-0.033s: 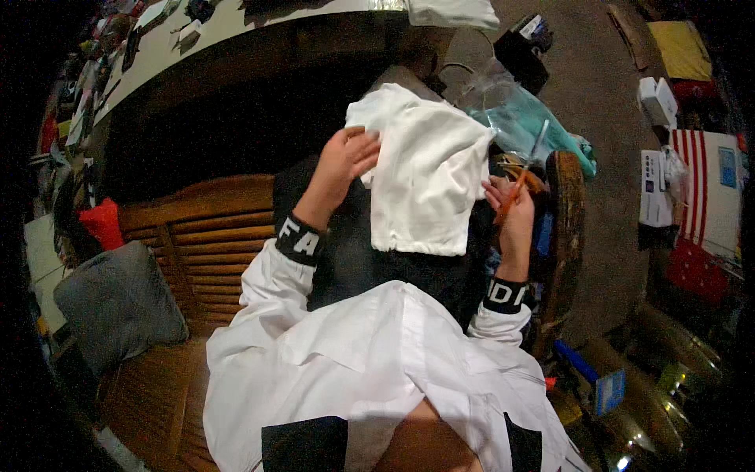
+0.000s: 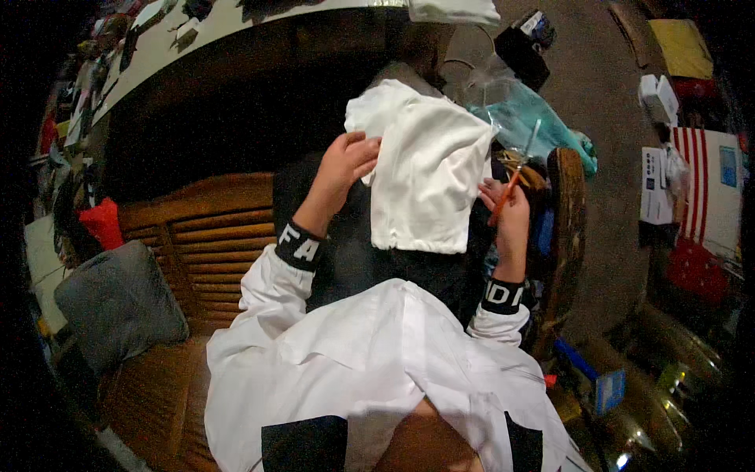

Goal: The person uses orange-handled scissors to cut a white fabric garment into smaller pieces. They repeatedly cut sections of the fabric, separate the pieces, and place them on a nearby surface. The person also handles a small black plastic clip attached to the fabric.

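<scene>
A white folded garment [image 2: 429, 173] lies on my lap over dark trousers. My left hand [image 2: 346, 161] grips its upper left edge, fingers curled onto the fabric. At the garment's right edge, my right hand [image 2: 510, 216] pinches a thin orange stick-like tool [image 2: 505, 195] whose tip points up and to the right. Both wrists wear black cuffs on white sleeves.
I sit on a slatted wooden bench [image 2: 212, 236] with a grey cushion [image 2: 118, 303] and a red one [image 2: 102, 222] at my left. The wooden armrest [image 2: 568, 204] is on my right. A teal plastic bag [image 2: 527, 118] lies beyond it, with white boxes [image 2: 657, 185] on the floor.
</scene>
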A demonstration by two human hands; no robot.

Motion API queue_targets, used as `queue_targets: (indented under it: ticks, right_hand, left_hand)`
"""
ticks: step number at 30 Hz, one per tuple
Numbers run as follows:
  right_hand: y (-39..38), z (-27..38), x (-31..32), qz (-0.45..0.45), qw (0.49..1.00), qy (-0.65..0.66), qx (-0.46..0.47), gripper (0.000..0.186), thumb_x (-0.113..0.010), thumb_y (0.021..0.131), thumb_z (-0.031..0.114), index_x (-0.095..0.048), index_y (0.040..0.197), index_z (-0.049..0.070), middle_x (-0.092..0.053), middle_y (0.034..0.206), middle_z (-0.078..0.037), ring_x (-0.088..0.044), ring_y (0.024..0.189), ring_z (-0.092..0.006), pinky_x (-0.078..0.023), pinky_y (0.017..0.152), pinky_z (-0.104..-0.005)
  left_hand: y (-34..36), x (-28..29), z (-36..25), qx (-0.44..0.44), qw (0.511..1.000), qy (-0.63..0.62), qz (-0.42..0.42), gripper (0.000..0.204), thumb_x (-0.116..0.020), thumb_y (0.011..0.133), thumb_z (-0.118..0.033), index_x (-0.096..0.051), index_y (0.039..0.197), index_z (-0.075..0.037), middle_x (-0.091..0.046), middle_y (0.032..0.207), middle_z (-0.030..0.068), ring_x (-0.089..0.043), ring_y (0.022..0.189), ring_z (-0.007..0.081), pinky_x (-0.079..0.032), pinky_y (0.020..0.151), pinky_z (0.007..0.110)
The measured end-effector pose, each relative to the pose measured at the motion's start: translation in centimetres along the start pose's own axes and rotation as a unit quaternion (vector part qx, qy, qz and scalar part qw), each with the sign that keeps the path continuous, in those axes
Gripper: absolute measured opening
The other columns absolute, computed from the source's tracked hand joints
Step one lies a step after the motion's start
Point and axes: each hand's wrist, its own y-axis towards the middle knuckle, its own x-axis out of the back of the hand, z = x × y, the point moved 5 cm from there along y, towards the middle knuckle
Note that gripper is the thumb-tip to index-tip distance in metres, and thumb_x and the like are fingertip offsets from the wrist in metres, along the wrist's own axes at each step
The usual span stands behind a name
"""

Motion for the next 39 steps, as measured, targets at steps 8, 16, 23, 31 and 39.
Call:
queue_targets:
  ticks: [8, 16, 23, 31, 39]
  right_hand:
    - [-4.9, -4.4, 0.0, -0.027, 0.982, -0.151, -0.11, 0.029, -0.07, 0.081, 0.016, -0.055, 0.1, -0.001, -0.061, 0.091, -0.006, -0.058, 0.075, -0.0117, -0.049, 0.065, -0.0242]
    - [-4.4, -5.1, -0.2, -0.081, 0.965, -0.244, -0.046, 0.034, -0.074, 0.077, 0.017, -0.053, 0.096, -0.002, -0.059, 0.085, -0.005, -0.054, 0.077, -0.0125, -0.045, 0.07, -0.026]
    - [-2.1, -1.2, -2.5, -0.038, 0.989, -0.145, -0.014, 0.032, -0.072, 0.08, 0.017, -0.054, 0.099, -0.001, -0.057, 0.082, -0.002, -0.053, 0.073, -0.0108, -0.044, 0.063, -0.0237]
    - [-0.6, 3.0, -4.3, -0.08, 0.99, -0.091, 0.074, 0.034, -0.071, 0.081, 0.014, -0.054, 0.103, -0.004, -0.061, 0.092, -0.008, -0.057, 0.082, -0.0144, -0.047, 0.073, -0.0251]
    - [-3.2, -0.5, -1.3, -0.118, 0.967, -0.215, 0.065, 0.022, -0.069, 0.081, 0.012, -0.056, 0.095, 0.0, -0.062, 0.088, -0.004, -0.056, 0.079, -0.0126, -0.044, 0.074, -0.0258]
  left_hand:
    - [-4.5, -0.6, 1.4, -0.101, 0.939, 0.329, 0.012, 0.043, -0.066, 0.081, -0.01, -0.049, 0.119, 0.0, -0.057, 0.114, 0.0114, -0.056, 0.104, 0.0194, -0.045, 0.089, 0.03]
    - [-6.8, -1.1, -0.8, -0.283, 0.812, 0.511, -0.015, 0.047, -0.071, 0.072, -0.006, -0.052, 0.115, -0.005, -0.049, 0.111, 0.0129, -0.055, 0.095, 0.0276, -0.048, 0.077, 0.033]
    - [-8.1, -0.7, 1.4, -0.16, 0.868, 0.47, 0.017, 0.05, -0.066, 0.074, -0.005, -0.048, 0.121, -0.007, -0.051, 0.109, 0.0134, -0.057, 0.091, 0.0261, -0.049, 0.076, 0.033]
    - [-8.4, -0.7, -3.7, -0.3, 0.835, 0.445, -0.122, 0.04, -0.062, 0.074, -0.001, -0.054, 0.113, -0.005, -0.055, 0.1, 0.013, -0.055, 0.097, 0.0292, -0.045, 0.085, 0.036]
    - [-9.2, -1.7, -0.7, -0.356, 0.725, 0.576, 0.128, 0.042, -0.071, 0.064, -0.004, -0.058, 0.104, -0.008, -0.052, 0.105, 0.0102, -0.05, 0.103, 0.03, -0.044, 0.088, 0.04]
